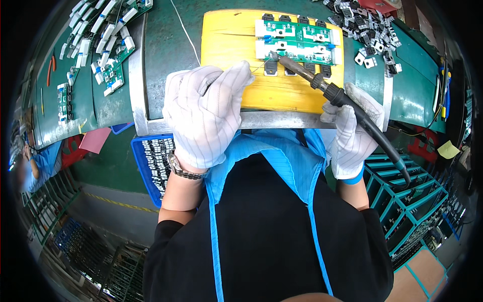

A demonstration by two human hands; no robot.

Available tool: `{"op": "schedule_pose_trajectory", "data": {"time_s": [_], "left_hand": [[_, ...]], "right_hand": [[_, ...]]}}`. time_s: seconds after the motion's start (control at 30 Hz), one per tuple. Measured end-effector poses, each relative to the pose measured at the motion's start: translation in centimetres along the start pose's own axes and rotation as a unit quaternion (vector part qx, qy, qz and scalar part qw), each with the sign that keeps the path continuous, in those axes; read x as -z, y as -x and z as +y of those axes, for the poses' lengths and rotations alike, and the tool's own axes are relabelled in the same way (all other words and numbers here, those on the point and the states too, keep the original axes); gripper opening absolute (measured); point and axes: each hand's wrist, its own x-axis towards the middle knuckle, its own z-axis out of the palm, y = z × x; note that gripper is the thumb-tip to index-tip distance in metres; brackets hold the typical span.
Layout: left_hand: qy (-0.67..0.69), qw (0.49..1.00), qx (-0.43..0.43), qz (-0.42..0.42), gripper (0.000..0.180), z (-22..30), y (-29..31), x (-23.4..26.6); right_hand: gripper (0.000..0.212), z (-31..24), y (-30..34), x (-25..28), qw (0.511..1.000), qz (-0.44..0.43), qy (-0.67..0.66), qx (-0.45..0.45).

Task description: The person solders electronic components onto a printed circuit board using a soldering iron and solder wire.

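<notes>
- Left hand (204, 110) pinches a wire (260, 66), seemingly to aim its end at the boards (302, 52).
- Right hand (347, 136), apart from it, grips the iron (332, 93) far back, presumably clear of heat.
- Boards lie on a yellow block (229, 50) on the desk (161, 50), perhaps for steadiness.

Soldering iron (322, 83) in right hand (350, 132), circuit boards (298, 50)
</notes>
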Motion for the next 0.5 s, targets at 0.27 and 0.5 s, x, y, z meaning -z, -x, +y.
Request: {"op": "schedule_pose_trajectory", "data": {"time_s": [0.27,0.5], "left_hand": [[-0.010,1.000,-0.004,0.008,0.039,0.48,-0.41,-0.47],[-0.003,1.000,-0.017,0.013,0.038,0.46,0.09,-0.33]], "right_hand": [[0.040,0.15,0.07,0.13,1.000,-0.007,0.024,0.013],[0.043,-0.21,0.22,-0.21,0.999,-0.002,-0.043,0.008]]}}
